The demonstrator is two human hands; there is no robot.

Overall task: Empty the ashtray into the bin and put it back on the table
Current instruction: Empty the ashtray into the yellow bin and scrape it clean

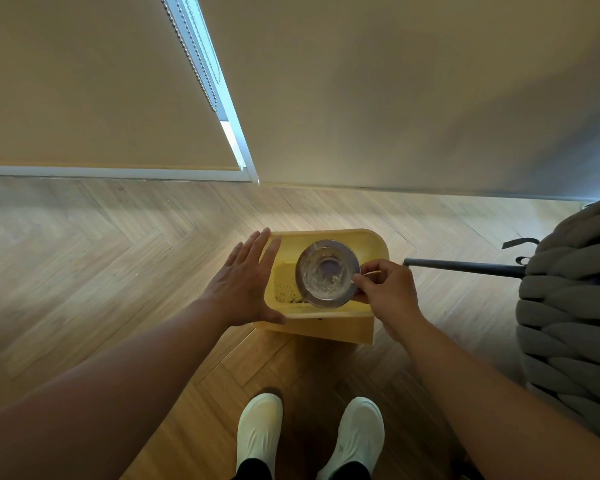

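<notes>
**Ashtray held over the open bin**

The right hand [383, 289] pinches the near-right rim of the glass ashtray [327, 273], fingers closed on it, and holds it above the mouth of the yellow bin [368, 239]. The left hand [246, 282] is spread flat, fingers apart, against the bin's left edge, gripping nothing. Ash specks lie on the bin's floor; pale residue clings inside the ashtray, which appears nearly level, so emptying is probably incomplete. Risks: a two-finger hold on smooth glass may slip when tipped, and tilting towards the near rim could scatter ash onto the wooden floor [101, 258]. A dark rod [465, 266] and a grey knitted cushion [575, 289] crowd the right; the left and the near side by the white shoes [258, 434] lie open. No desk is in view.
</notes>
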